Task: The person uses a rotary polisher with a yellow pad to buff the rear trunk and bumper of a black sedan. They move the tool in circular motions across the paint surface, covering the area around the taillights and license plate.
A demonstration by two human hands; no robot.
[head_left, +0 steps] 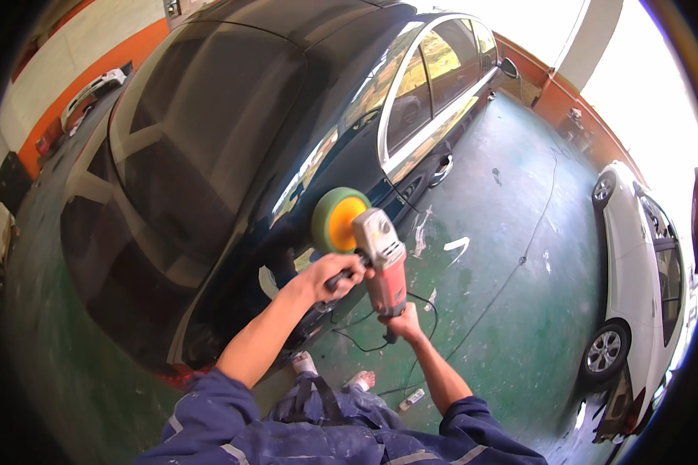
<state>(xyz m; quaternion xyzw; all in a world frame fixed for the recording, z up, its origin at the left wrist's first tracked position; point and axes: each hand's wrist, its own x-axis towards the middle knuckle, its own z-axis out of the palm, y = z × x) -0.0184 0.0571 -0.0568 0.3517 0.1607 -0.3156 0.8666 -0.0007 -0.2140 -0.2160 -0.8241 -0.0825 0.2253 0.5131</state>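
A red and grey power polisher is held between my two hands, beside the rear flank of a dark, glossy car. Its round green pad with a yellow-orange face is up against the car's side panel; whether it presses there or spins I cannot tell. My left hand is wrapped round the black side handle near the head. Lower down, my right hand grips the rear end of the body, where the black cable hangs off in a loop.
The cable joins a long cord running across the green floor. White strips lie on the floor beside the car. A small white bottle or tube lies near my feet. A white car stands at the right. Orange and white walls rise behind.
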